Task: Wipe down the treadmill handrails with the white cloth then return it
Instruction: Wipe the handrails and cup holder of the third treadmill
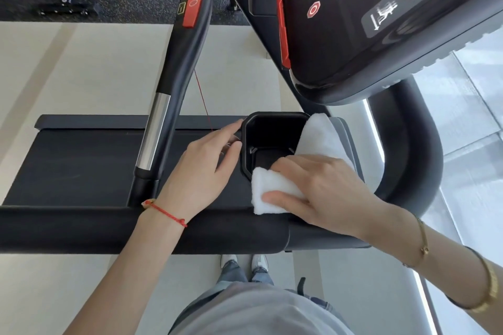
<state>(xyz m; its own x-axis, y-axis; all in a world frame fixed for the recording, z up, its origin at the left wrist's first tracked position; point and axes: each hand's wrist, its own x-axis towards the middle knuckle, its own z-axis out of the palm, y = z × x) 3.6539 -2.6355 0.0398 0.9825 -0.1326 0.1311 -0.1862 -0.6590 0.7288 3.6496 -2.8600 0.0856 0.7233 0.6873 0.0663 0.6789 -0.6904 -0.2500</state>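
Grey shirt point(261, 313) fills the bottom edge. One folded white cloth point(275, 190) runs lengthwise from the near black handrail point(109, 228) up past the square black cup holder point(272, 119), gripped by the right hand point(321, 193). Left hand point(201, 171), fingers relaxed, touches the holder's rim. Beyond lie the black treadmill belt point(81, 166) and pale floor point(68, 68); two cup holders show.

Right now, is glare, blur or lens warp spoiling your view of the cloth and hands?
Head view: sharp on both hands; the folded white cloth under the right hand is slightly washed out, its texture lost. The left hand is evenly lit at the black cup holder. Wide-angle bending curves the black handrail. Bright glare at the right edge.
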